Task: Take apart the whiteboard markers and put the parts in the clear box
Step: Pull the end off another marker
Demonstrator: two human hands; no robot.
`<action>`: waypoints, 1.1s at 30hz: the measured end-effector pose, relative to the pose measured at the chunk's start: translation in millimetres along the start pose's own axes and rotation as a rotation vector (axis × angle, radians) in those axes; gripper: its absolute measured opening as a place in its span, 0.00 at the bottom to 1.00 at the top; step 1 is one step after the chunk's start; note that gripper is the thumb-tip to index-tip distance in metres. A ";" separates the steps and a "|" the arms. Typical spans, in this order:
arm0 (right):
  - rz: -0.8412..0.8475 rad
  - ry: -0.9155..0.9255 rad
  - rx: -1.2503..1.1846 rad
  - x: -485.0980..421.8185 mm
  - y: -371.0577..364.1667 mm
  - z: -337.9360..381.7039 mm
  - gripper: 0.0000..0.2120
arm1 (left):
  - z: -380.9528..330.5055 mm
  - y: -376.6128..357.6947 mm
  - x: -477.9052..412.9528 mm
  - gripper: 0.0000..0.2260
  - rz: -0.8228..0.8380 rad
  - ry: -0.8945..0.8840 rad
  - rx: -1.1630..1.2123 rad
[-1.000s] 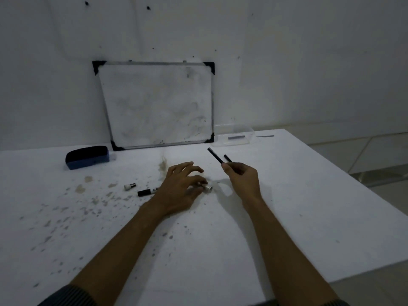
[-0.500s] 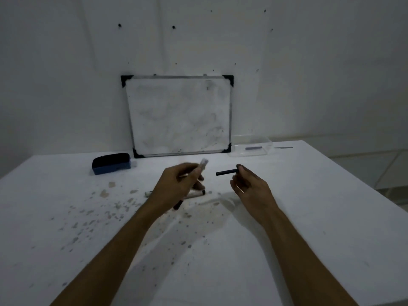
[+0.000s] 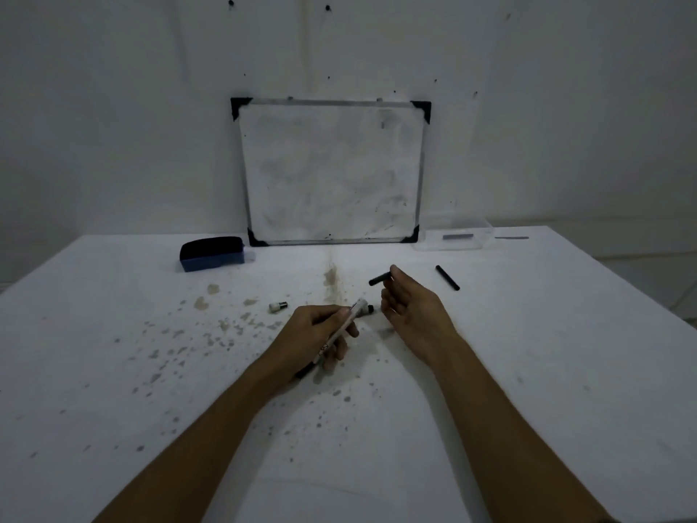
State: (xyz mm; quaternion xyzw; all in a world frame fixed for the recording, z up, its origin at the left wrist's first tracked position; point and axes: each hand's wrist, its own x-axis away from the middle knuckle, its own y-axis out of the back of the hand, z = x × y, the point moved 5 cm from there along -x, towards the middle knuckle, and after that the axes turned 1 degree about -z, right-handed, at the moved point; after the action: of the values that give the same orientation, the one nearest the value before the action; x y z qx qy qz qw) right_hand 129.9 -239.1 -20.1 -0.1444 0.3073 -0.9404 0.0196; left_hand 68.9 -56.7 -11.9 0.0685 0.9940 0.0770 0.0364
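The left hand (image 3: 317, 334) is closed around a white marker barrel (image 3: 341, 334), fingers wrapped on its middle, the barrel tilted with its upper end pointing up and to the right and a dark end showing below the palm. Just past that upper end, a small dark piece (image 3: 367, 309) lies on the surface (image 3: 528, 371); whether it touches the barrel cannot be told.

The right hand (image 3: 411, 307) is raised just beside the left, palm turned inward, with a short black stick (image 3: 379, 279) pinched between the thumb and fingertips; the stick points left and slightly down. The other fingers are loosely curled.

A second black stick (image 3: 447, 277) lies loose on the surface to the right of the right hand, apart from it. A small white cap-like part with a dark tip (image 3: 278, 306) lies on the surface left of the left hand, among brownish stains and grey specks.

At the far right of the surface, next to the lower right corner of a whiteboard (image 3: 332, 171) leaning on the wall, stands the clear box (image 3: 452, 239), with a dark bar-shaped piece (image 3: 457, 236) inside it. A thin dark strip (image 3: 511, 237) lies just right of the box. A dark blue eraser (image 3: 211, 252) sits at the far left, near the board's lower left corner.
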 end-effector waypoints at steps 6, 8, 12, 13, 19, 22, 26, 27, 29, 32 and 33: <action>-0.040 0.010 -0.015 3.9 5.2 -5.6 0.10 | 2.9 -0.5 -0.6 0.14 0.035 -0.014 0.078; -0.033 0.015 -0.007 5.9 5.4 -6.5 0.11 | 2.3 0.7 -0.5 0.11 0.044 -0.023 0.110; -0.060 0.039 0.014 7.1 6.4 -6.9 0.13 | 2.1 3.5 -0.1 0.10 0.052 -0.028 0.227; -0.070 0.043 0.033 7.0 6.3 -6.5 0.13 | 2.1 3.9 0.1 0.10 0.053 -0.029 0.247; -0.111 0.131 0.184 10.3 6.5 -4.6 0.16 | 1.8 2.5 0.2 0.10 0.069 -0.059 0.242; -0.128 0.202 0.258 11.6 5.3 -4.3 0.14 | 3.2 2.4 -0.4 0.10 0.062 -0.067 0.229; -0.155 0.496 0.497 21.2 -0.1 8.4 0.06 | 4.8 -0.9 -1.2 0.08 0.022 -0.078 0.135; -0.120 0.603 0.592 26.2 -5.4 12.6 0.06 | 4.2 -1.6 -1.1 0.08 0.016 -0.083 0.127; -0.028 0.752 0.723 36.4 -18.5 14.1 0.07 | 2.1 -1.1 -0.8 0.08 0.001 -0.106 0.145; 0.013 0.827 0.744 47.0 -33.6 8.8 0.07 | -0.8 3.8 0.8 0.11 -0.035 -0.165 0.167; 0.020 0.846 0.753 49.4 -37.1 7.4 0.07 | -1.4 4.7 1.4 0.11 -0.042 -0.179 0.175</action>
State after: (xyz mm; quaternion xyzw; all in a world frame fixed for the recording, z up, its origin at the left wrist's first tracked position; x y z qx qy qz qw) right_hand 86.6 -219.5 20.2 0.2650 -0.0670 -0.9608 -0.0462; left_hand 68.0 -52.1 -9.8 0.0571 0.9909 -0.0173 0.1206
